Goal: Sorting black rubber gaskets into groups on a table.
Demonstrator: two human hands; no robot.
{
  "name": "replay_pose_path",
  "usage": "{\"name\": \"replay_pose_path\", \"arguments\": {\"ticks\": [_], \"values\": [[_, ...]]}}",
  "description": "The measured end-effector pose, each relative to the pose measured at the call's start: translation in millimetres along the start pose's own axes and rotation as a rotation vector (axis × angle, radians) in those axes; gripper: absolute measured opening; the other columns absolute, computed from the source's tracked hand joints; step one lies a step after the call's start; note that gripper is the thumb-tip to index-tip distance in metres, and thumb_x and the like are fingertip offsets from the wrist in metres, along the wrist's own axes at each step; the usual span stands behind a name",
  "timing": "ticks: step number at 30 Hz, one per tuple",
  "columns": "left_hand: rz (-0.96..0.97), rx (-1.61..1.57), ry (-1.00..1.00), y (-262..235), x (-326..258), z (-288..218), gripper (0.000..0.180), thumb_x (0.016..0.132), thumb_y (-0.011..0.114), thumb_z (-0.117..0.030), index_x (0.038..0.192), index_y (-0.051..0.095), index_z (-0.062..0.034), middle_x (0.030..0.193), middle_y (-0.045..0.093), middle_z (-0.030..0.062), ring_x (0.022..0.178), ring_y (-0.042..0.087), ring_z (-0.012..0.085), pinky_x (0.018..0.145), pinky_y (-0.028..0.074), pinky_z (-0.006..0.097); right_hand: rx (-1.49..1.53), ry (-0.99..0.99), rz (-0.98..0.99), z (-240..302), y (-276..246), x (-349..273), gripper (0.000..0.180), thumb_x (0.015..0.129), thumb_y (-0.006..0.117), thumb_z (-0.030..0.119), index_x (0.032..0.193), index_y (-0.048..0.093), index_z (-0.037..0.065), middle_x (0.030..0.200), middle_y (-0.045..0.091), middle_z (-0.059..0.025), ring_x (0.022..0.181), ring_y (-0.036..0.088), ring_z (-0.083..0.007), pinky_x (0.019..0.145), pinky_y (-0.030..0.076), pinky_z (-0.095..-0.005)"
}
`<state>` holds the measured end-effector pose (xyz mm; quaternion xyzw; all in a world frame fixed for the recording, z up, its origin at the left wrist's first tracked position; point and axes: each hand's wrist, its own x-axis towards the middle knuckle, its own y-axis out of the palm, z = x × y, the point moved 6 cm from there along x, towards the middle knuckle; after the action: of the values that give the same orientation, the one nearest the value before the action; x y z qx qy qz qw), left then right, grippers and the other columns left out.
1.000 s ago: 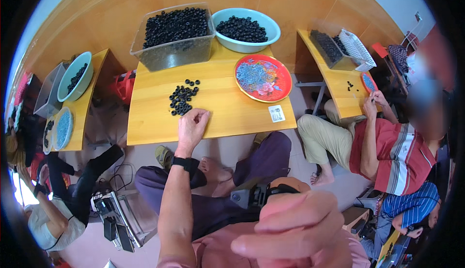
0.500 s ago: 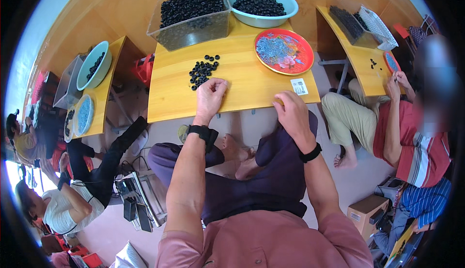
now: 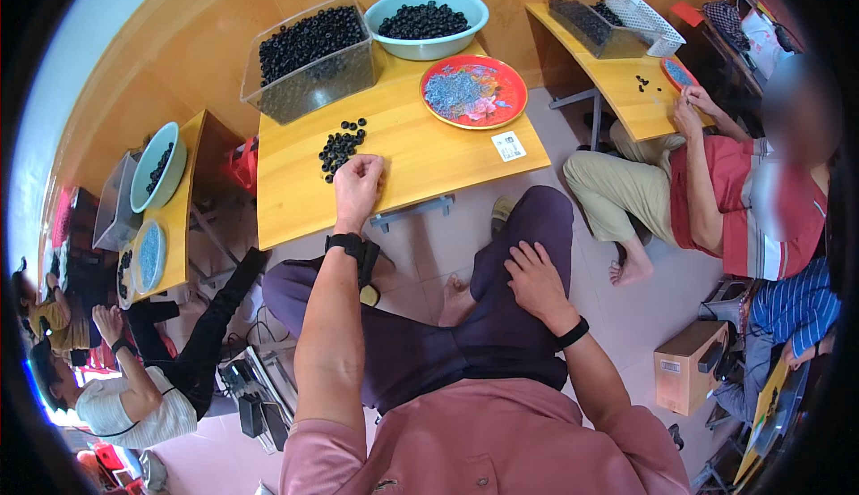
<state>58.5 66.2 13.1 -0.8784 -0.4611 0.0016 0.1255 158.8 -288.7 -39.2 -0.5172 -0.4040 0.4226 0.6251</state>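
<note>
My left hand (image 3: 360, 186) rests at the near side of the yellow table (image 3: 403, 160), its fingers pinched together. What they hold, if anything, is hidden. Just beyond those fingers lies a loose pile of small round black parts (image 3: 338, 150) with holes in them. My right hand (image 3: 534, 276) lies on my right thigh, fingers spread and holding nothing. Farther back on the table, a red round tray (image 3: 514, 101) with a flower pattern bears a heap of small bluish-grey pieces (image 3: 452, 91), too small to make out.
At the table's back stand a clear plastic bin (image 3: 309, 93) and a light blue basin (image 3: 429, 49), both filled with black parts. A white label card (image 3: 509, 145) lies near the right edge. Co-workers sit at tables on either side. A cardboard box (image 3: 687, 367) stands on the floor.
My right hand has gone from beside the table's front edge down onto my thigh, its fingers now spread. My left hand stays by the pile. The whole view has shifted and tilted somewhat.
</note>
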Motion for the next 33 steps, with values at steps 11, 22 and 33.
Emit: {"name": "replay_pose_path", "arguments": {"ticks": [11, 22, 33], "values": [[-0.007, -0.065, 0.06, -2, 6, 4, 0.022, 0.093, 0.068, -0.018, 0.09, 0.07, 0.0038, 0.071, 0.066, 0.0009, 0.061, 0.057, 0.0073, 0.058, 0.047, 0.025, -0.047, -0.053, 0.039, 24, -21, 1, 0.037, 0.082, 0.071, 0.018, 0.116, 0.067, 0.003, 0.127, 0.063, -0.0117, 0.133, 0.048, -0.03, 0.118, 0.029, -0.0461], [0.034, 0.066, 0.121, 1, -12, 1, 0.049, 0.093, 0.069, -0.028, 0.055, 0.054, -0.0007, 0.049, 0.049, 0.0, 0.049, 0.041, 0.0066, 0.047, 0.035, 0.031, 0.031, -0.07, 0.182, 51, -11, -12, 0.033, 0.079, 0.072, 0.018, 0.11, 0.071, 0.007, 0.113, 0.068, -0.0076, 0.119, 0.057, -0.0238, 0.113, 0.034, -0.0414], [-0.031, -0.096, 0.128, -7, -6, -10, 0.038, 0.094, 0.068, -0.029, 0.072, 0.063, 0.0006, 0.056, 0.055, 0.0002, 0.052, 0.047, 0.0069, 0.051, 0.038, 0.027, 0.142, -0.019, 0.28, 45, -32, -14, 0.034, 0.082, 0.073, 0.016, 0.113, 0.07, 0.002, 0.118, 0.068, -0.0146, 0.122, 0.058, -0.0305, 0.109, 0.039, -0.0414]]}}
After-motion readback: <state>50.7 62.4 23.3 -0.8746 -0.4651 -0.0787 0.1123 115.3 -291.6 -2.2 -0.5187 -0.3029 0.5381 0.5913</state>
